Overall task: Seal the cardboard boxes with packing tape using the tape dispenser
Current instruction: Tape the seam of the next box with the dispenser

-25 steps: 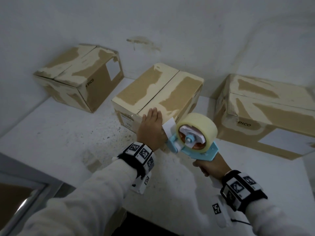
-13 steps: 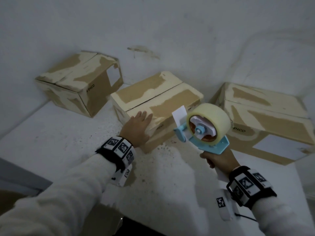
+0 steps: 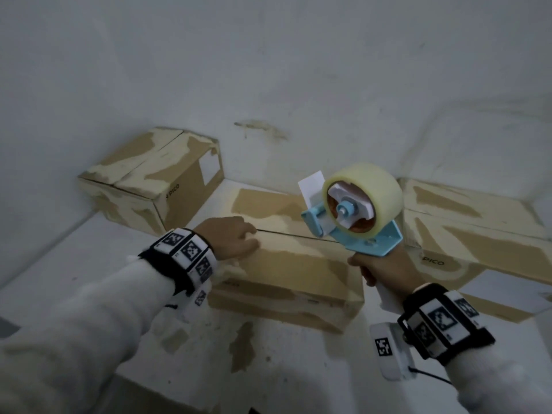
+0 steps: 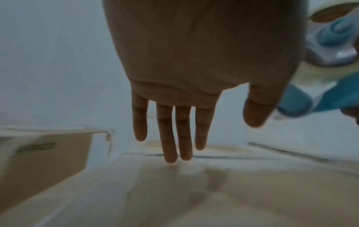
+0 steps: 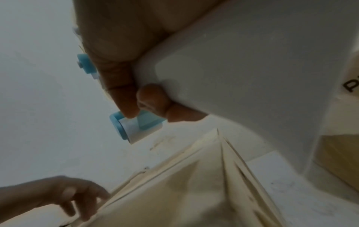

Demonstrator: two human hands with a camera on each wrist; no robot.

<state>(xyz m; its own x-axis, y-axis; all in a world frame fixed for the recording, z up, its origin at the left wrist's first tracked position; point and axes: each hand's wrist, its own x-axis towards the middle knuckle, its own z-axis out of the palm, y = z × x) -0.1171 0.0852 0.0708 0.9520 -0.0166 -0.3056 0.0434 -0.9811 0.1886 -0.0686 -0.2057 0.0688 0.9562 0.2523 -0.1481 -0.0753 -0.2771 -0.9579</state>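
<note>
Cardboard box (image 3: 286, 264) in the middle of the desk (image 3: 89, 249) has swung round since a second ago, seam now crosswise; your left hand (image 3: 230, 239) rests on it, fingers seemingly relaxed; your right hand (image 3: 379, 267) grips the tape dispenser (image 3: 355, 216) above it; taping can start.

Your tape dispenser (image 3: 355, 231) had a light blue frame with a white hub, and its tape roll (image 3: 370, 189) was pale yellow. The three cardboard boxes (image 3: 286, 264) were brown, blotched with cream patches; two carried dark "PICO" lettering. You wore white sleeves (image 3: 98, 318) and black wristbands (image 3: 182, 258) set with black-and-white square markers. The surface (image 3: 298, 369) was white, flecked with brown.
</note>
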